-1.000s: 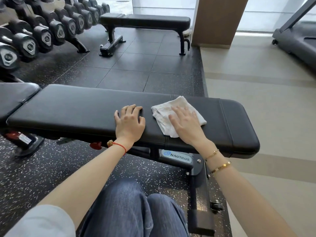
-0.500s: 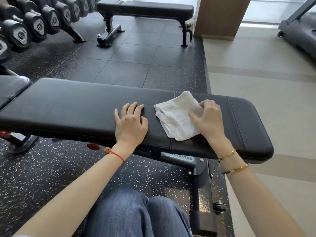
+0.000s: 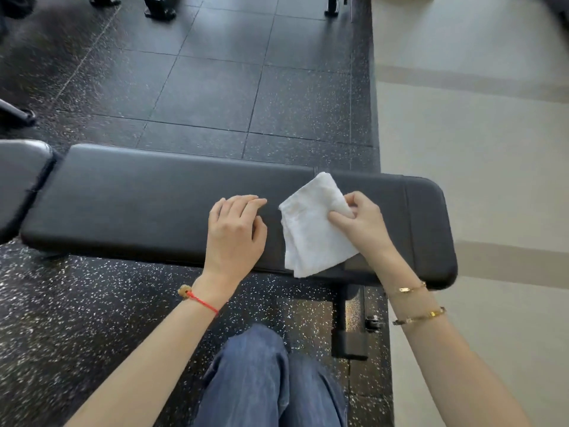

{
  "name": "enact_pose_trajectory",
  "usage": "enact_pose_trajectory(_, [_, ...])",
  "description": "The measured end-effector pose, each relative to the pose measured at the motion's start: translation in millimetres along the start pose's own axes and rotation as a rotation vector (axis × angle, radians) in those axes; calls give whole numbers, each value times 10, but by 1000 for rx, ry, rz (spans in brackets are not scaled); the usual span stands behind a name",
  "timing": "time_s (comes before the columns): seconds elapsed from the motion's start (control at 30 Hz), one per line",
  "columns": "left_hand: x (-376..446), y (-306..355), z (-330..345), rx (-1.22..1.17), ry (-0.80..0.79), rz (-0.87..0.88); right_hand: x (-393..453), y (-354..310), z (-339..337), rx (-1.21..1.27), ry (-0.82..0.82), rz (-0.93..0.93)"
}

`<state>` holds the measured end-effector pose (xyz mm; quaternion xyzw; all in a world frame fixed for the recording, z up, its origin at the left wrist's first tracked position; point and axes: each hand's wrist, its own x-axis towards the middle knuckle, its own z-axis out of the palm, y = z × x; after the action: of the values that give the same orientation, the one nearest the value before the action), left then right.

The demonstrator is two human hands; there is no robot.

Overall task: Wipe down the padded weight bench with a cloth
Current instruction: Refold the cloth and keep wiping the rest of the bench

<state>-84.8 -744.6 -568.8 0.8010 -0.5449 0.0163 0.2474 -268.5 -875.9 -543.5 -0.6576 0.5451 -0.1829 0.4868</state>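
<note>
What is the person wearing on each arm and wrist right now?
Both forearms are bare, with no sleeves in view. The left hand has a thin red string bracelet with a small tan bead at the wrist. The right hand has two slim gold chain bracelets with small bar links. No gloves or rings show.

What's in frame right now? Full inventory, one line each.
weight bench pad: 1, black, across the middle of the view
second pad: 1, black, left edge, abutting the bench pad
cloth: 1, white, folded, on the bench pad right of centre
bench frame post: 1, black, below the bench's right end
rubber floor tiles: many, black with white specks, under and beyond the bench
smooth floor: 1, beige with darker stripes, right side
equipment feet: a few, black, top edge, cut off
jeans: 1, blue, bottom centre
left hand: rests on the pad, red cord at the wrist
right hand: grip pinches the cloth's right edge, two gold bracelets
</note>
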Motion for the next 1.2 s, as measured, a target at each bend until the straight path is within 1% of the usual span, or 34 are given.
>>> enact_pose_trajectory(0.17, [179, 307, -967, -23, -49, 13, -557, -648, -415, 172, -22, 144])
enact_pose_trajectory(0.37, [455, 842, -2382, -83, -136, -3, -1270, -1770, -1211, 378, 12, 245])
enact_pose_trajectory(0.5, [640, 1184, -3242, -92, -167, 32, -1699, -2503, -1708, 467, 62, 264])
enact_pose_trajectory(0.63, [813, 1503, -3810, -111, -159, 63, -2043, -2957, -2087, 564, 117, 249])
enact_pose_trajectory(0.77, [994, 1787, -4049, -151, -157, 97, -2205, -3130, -2387, 642, 169, 246])
enact_pose_trajectory(0.9, [1153, 2074, -4018, -154, -157, 104, -2133, -3094, -2721, 675, 213, 237])
enact_pose_trajectory(1.07, [1375, 2552, -3712, -118, -142, 119, -1774, -2874, -3303, 694, 234, 205])
enact_pose_trajectory(1.2, [1541, 3247, -3263, -125, -90, 71, -1322, -2594, -4019, 664, 190, 167])
